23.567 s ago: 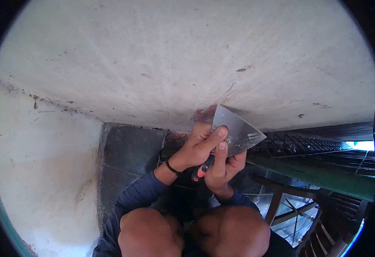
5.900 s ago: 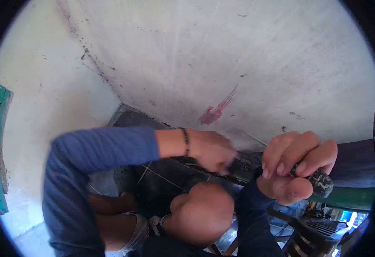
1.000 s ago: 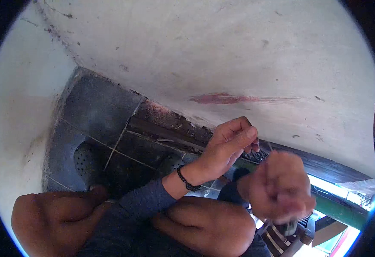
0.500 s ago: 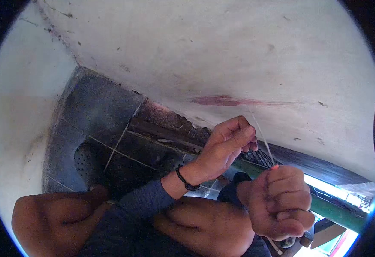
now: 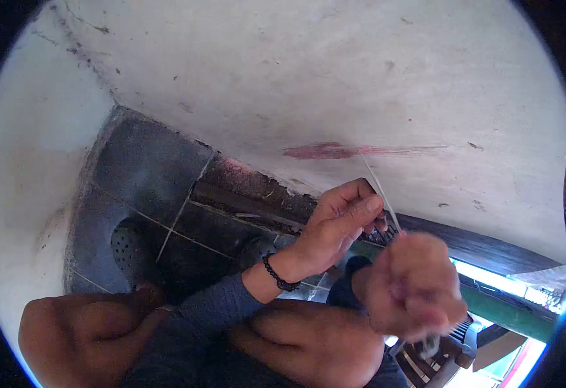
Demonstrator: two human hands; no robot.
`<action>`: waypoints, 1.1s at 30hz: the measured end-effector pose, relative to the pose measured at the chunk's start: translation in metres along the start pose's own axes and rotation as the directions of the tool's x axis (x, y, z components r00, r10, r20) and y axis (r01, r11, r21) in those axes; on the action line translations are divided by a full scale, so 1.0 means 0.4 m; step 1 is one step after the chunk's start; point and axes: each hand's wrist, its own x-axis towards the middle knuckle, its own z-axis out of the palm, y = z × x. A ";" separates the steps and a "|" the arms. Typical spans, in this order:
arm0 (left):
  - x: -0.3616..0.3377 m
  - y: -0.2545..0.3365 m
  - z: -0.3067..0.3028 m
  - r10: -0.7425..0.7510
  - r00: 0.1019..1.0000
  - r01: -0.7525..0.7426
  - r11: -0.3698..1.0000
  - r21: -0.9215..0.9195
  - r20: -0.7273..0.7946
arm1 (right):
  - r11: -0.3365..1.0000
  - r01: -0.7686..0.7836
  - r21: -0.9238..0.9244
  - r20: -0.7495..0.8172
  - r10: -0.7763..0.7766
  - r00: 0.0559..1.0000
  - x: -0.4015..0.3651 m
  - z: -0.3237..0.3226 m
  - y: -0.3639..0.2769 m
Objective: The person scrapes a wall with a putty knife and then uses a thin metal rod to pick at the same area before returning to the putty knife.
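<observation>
My right hand [image 5: 415, 288], blurred by motion, is closed in a fist around the lower end of a thin white stick [image 5: 379, 185]. A small reddish bit shows where the stick enters the fist. Its upper end overlaps a red smear [image 5: 325, 150] on the pale wall. Just left of the stick is my left hand [image 5: 338, 223], with a black braided bracelet [image 5: 278, 271] at the wrist. Its thumb presses against curled fingers, and I cannot tell what is pinched there.
The pale wall [image 5: 244, 84] rises ahead, with a dark wooden board [image 5: 477, 242] along its lower right. Dark floor tiles [image 5: 147, 155] lie to the left, with a crocs-style shoe [image 5: 128, 249] on them. A green bar [image 5: 509, 313] and slatted wooden furniture [image 5: 435, 362] are at lower right.
My right fist has moved slightly up and left, blurring. The stick's upper end has shifted left onto the red smear. My left hand has stayed almost where it was.
</observation>
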 end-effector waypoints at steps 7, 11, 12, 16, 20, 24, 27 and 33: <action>-0.001 -0.003 0.006 0.015 1.000 -0.015 0.999 -0.030 0.019 | 1.000 0.020 -0.020 0.009 -0.019 1.000 -0.002 0.014 0.008; -0.002 -0.012 -0.007 0.031 0.999 -0.030 0.999 -0.036 0.038 | 0.996 0.080 -0.042 -0.034 -0.081 0.996 -0.002 -0.008 -0.016; -0.001 -0.015 -0.009 0.032 0.998 -0.029 0.999 -0.039 0.056 | 0.997 0.069 -0.040 -0.014 -0.069 0.997 0.002 -0.005 -0.012; -0.001 -0.016 -0.005 0.022 0.999 -0.020 0.999 -0.038 0.045 | 0.995 0.074 0.061 0.014 -0.075 0.997 0.009 -0.028 -0.017; -0.002 -0.011 0.000 0.009 1.000 -0.009 1.000 -0.028 0.001 | 0.996 0.059 -0.064 0.054 -0.056 0.997 0.005 -0.009 0.012; -0.005 -0.001 0.014 0.003 1.000 -0.005 0.999 -0.039 -0.029 | 0.997 0.069 -0.039 0.040 -0.067 0.997 0.001 -0.001 0.000; 0.002 -0.006 -0.008 0.020 1.000 -0.019 0.999 -0.047 0.020 | 0.999 0.036 -0.038 0.103 -0.032 0.994 0.003 -0.008 -0.006; 0.000 0.008 0.007 -0.002 0.998 -0.001 0.999 -0.054 -0.058 | 0.998 0.063 -0.020 0.123 -0.060 0.991 -0.014 -0.006 -0.002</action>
